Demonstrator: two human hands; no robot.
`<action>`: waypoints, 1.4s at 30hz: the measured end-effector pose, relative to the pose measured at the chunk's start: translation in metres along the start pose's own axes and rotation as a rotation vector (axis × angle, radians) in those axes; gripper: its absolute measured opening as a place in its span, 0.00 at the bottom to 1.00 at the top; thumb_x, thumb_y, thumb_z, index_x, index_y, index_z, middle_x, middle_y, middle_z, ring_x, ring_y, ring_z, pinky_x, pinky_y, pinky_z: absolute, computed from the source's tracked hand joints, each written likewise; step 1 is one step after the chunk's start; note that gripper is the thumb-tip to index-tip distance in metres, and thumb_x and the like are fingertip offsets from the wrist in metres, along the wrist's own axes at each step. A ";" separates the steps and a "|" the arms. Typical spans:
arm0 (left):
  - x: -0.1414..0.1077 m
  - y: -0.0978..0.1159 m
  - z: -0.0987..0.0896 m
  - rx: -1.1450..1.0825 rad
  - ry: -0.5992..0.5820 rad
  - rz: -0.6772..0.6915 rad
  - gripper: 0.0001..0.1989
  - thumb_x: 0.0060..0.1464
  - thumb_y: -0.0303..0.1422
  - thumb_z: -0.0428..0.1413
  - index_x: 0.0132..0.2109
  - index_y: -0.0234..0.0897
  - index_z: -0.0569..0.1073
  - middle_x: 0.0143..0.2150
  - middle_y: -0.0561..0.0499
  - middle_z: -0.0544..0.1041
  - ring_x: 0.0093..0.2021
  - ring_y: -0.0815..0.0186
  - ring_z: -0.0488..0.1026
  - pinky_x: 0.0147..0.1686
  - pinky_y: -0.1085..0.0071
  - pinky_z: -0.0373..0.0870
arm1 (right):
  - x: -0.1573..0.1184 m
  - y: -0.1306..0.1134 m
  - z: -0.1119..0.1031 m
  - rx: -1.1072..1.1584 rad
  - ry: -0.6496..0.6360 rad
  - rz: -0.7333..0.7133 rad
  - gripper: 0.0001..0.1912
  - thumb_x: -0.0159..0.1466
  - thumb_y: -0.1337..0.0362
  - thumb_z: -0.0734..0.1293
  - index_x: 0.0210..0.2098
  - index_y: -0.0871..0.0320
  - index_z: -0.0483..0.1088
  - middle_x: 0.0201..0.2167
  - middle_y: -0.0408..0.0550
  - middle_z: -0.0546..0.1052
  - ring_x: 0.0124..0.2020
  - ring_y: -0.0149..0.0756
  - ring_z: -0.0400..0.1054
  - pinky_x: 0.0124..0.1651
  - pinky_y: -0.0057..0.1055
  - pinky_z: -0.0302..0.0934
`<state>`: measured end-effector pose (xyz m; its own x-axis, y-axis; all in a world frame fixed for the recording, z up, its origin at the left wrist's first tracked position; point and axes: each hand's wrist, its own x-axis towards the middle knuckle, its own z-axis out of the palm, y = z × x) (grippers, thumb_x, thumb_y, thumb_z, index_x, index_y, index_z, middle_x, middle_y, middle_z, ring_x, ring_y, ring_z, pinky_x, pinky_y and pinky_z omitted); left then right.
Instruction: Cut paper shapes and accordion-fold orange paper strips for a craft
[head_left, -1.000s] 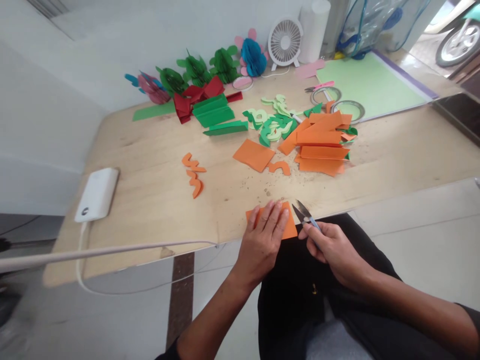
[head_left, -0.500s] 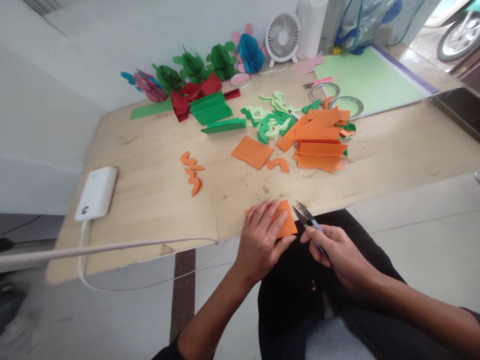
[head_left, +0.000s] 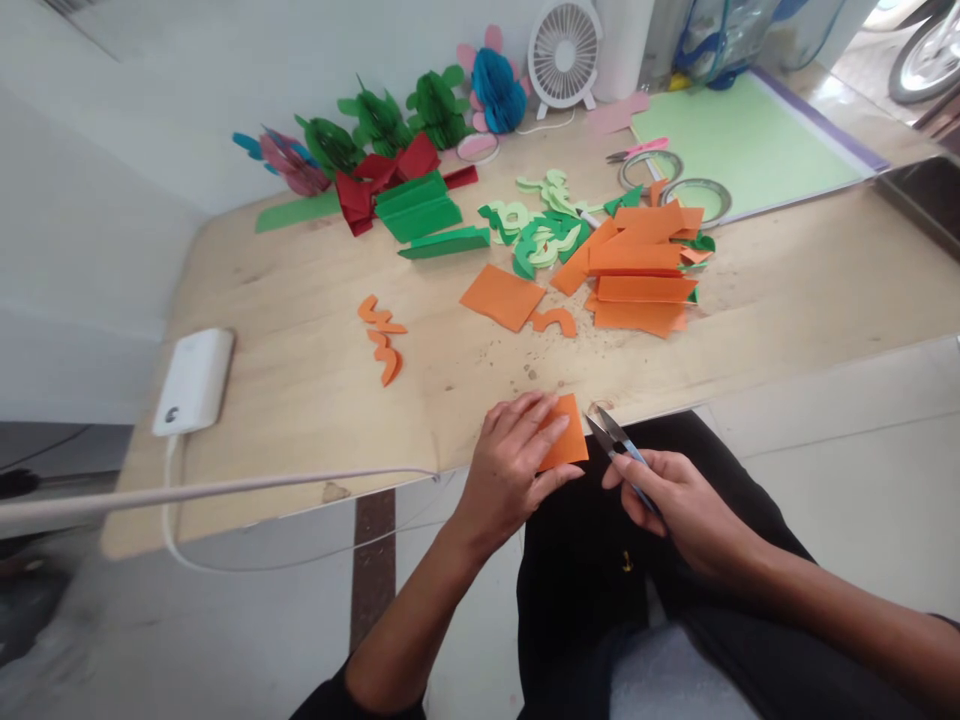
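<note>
At the table's front edge my left hand (head_left: 514, 460) lies over a piece of orange paper (head_left: 566, 440). Its fingers are stretched across the top and the thumb is along the lower edge, holding the sheet. Just to the right, my right hand (head_left: 667, 490) is closed around thread snips (head_left: 619, 440) with blue handles. Their blades stand slightly apart and point at the paper without touching it. Farther in are an orange square (head_left: 502, 297) and a curved orange cutout (head_left: 553, 322). More wavy orange cutouts (head_left: 384, 340) lie to the left.
Folded orange strips (head_left: 641, 270), green cutouts (head_left: 551, 240) and folded green paper (head_left: 420, 208) spread across the table's middle. Behind them stand paper figures (head_left: 440, 108) and a white fan (head_left: 564, 55). Tape rolls (head_left: 697, 203) lie right. A white power bank (head_left: 195, 380) trails a cable on the left.
My left hand and the orange paper have shifted slightly left, away from the snips. My right hand keeps the same grip. The view has tilted slightly.
</note>
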<state>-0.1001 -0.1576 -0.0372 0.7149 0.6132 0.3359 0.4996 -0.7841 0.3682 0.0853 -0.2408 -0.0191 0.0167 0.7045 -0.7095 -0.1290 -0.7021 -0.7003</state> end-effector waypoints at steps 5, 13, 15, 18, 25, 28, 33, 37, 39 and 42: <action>0.001 -0.006 -0.001 -0.024 -0.003 0.028 0.25 0.56 0.47 0.55 0.53 0.34 0.73 0.54 0.38 0.75 0.57 0.53 0.68 0.53 0.52 0.65 | -0.001 0.000 0.000 -0.011 -0.022 0.011 0.19 0.58 0.47 0.64 0.27 0.58 0.71 0.13 0.38 0.63 0.14 0.23 0.49 0.19 0.25 0.40; 0.003 -0.009 -0.003 -0.030 0.006 0.052 0.27 0.55 0.50 0.55 0.52 0.33 0.73 0.54 0.39 0.75 0.57 0.54 0.68 0.54 0.54 0.65 | -0.001 0.001 0.001 -0.009 -0.035 0.018 0.20 0.58 0.47 0.64 0.27 0.59 0.71 0.12 0.38 0.63 0.14 0.23 0.49 0.19 0.25 0.40; 0.003 -0.010 -0.003 -0.034 0.000 0.049 0.27 0.54 0.50 0.55 0.52 0.34 0.73 0.54 0.39 0.75 0.57 0.54 0.68 0.55 0.54 0.64 | -0.001 0.002 0.001 -0.006 -0.035 0.018 0.20 0.58 0.47 0.64 0.27 0.59 0.71 0.12 0.38 0.63 0.14 0.23 0.49 0.19 0.25 0.40; 0.003 -0.010 -0.003 -0.041 -0.008 0.035 0.26 0.55 0.49 0.55 0.53 0.35 0.73 0.54 0.40 0.75 0.57 0.54 0.68 0.55 0.54 0.64 | -0.001 0.002 0.001 -0.005 -0.029 0.028 0.20 0.58 0.47 0.63 0.27 0.58 0.70 0.12 0.38 0.63 0.14 0.23 0.49 0.19 0.25 0.40; 0.004 -0.010 -0.006 -0.031 -0.036 0.045 0.26 0.55 0.48 0.55 0.55 0.36 0.72 0.55 0.40 0.75 0.57 0.54 0.68 0.55 0.54 0.63 | -0.001 0.003 -0.001 -0.041 -0.037 0.031 0.20 0.58 0.47 0.63 0.27 0.58 0.70 0.12 0.38 0.63 0.13 0.23 0.49 0.19 0.26 0.41; 0.003 -0.010 -0.006 -0.016 -0.053 0.054 0.26 0.56 0.48 0.54 0.55 0.35 0.71 0.56 0.40 0.74 0.58 0.53 0.67 0.55 0.54 0.63 | -0.001 0.003 0.000 -0.053 -0.046 0.027 0.20 0.58 0.47 0.63 0.26 0.58 0.70 0.12 0.39 0.63 0.13 0.24 0.49 0.19 0.26 0.41; 0.002 -0.008 -0.007 0.014 -0.083 0.069 0.25 0.58 0.45 0.54 0.55 0.32 0.71 0.57 0.38 0.72 0.58 0.52 0.66 0.55 0.54 0.62 | -0.002 0.002 0.001 -0.051 -0.056 0.030 0.21 0.58 0.46 0.63 0.26 0.59 0.70 0.12 0.38 0.63 0.13 0.23 0.49 0.19 0.26 0.40; 0.002 -0.008 -0.008 0.033 -0.113 0.069 0.22 0.59 0.43 0.54 0.54 0.33 0.71 0.59 0.39 0.71 0.59 0.52 0.65 0.55 0.53 0.62 | -0.002 0.002 0.000 -0.046 -0.044 0.038 0.20 0.58 0.47 0.63 0.26 0.59 0.70 0.12 0.38 0.63 0.13 0.23 0.48 0.19 0.25 0.40; 0.003 -0.009 -0.009 0.024 -0.109 0.076 0.22 0.58 0.44 0.54 0.54 0.33 0.71 0.58 0.39 0.72 0.59 0.52 0.65 0.55 0.54 0.62 | -0.003 0.003 -0.001 -0.046 -0.049 0.044 0.20 0.59 0.47 0.63 0.26 0.59 0.70 0.12 0.38 0.63 0.13 0.23 0.49 0.19 0.25 0.40; 0.004 -0.011 -0.009 0.007 -0.096 0.090 0.24 0.58 0.47 0.53 0.53 0.33 0.71 0.58 0.39 0.72 0.58 0.53 0.66 0.55 0.54 0.63 | -0.003 0.004 -0.002 -0.046 -0.059 0.048 0.21 0.59 0.46 0.62 0.26 0.59 0.70 0.12 0.39 0.63 0.14 0.23 0.49 0.19 0.25 0.40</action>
<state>-0.1075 -0.1454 -0.0325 0.8004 0.5287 0.2826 0.4345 -0.8364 0.3341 0.0867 -0.2458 -0.0197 -0.0471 0.6741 -0.7371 -0.0830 -0.7380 -0.6696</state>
